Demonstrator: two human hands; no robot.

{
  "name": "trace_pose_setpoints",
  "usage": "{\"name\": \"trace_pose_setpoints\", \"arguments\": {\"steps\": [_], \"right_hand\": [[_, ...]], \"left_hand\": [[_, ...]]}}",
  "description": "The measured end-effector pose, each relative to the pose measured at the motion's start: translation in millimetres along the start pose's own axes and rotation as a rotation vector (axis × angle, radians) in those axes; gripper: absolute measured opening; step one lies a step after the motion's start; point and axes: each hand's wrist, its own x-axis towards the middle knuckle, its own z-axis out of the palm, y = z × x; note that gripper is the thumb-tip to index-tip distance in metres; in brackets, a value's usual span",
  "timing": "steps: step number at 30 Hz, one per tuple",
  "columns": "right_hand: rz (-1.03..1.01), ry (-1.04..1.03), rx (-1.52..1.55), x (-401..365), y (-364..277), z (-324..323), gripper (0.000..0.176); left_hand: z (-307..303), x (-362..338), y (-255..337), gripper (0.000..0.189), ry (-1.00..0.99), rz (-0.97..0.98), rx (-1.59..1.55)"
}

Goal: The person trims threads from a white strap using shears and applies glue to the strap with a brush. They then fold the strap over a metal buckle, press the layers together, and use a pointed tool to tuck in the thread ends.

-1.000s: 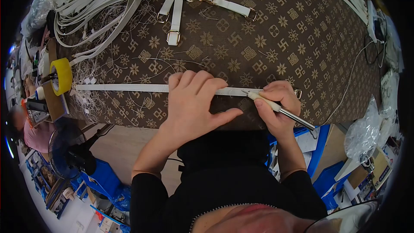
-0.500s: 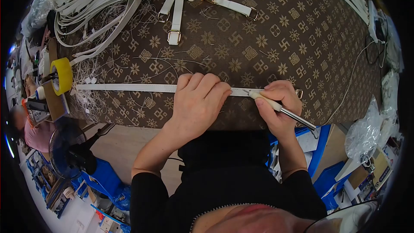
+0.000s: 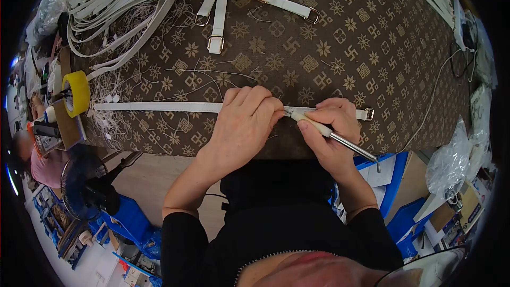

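One white strap [image 3: 159,107] lies left to right near the patterned table's [image 3: 329,81] near edge. The right hand [image 3: 336,127] grasps a pen-like tool [image 3: 351,146], its tip beside the left hand's [image 3: 241,123] curled fingers; what those hold, I cannot tell. Best keep the strap flat, tip off skin. More room lies far than near.

My left hand [image 3: 243,119]: back up, fingers bent, thumb tucked near index finger. My right hand [image 3: 333,126]: thumb and fingers pinched. Both forearms [image 3: 187,182] slant inward; hands near each other.
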Motion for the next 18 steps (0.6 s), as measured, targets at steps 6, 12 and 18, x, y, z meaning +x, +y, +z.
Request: {"name": "trace_pose_setpoints", "arguments": {"steps": [6, 12, 18], "right_hand": [[0.062, 0.064, 0.056, -4.3, 0.3, 1.4, 0.015], [0.049, 0.061, 0.027, -4.3, 0.6, 2.7, 0.016], [0.052, 0.055, 0.02, -4.5, 1.5, 2.9, 0.016]], "left_hand": [[3.9, -1.2, -1.0, 0.018, 0.024, -0.002, 0.026], [5.3, -1.3, -1.7, 0.018, 0.041, 0.001, 0.02], [5.3, -1.3, -1.6, 0.018, 0.035, -0.006, 0.021]]}}
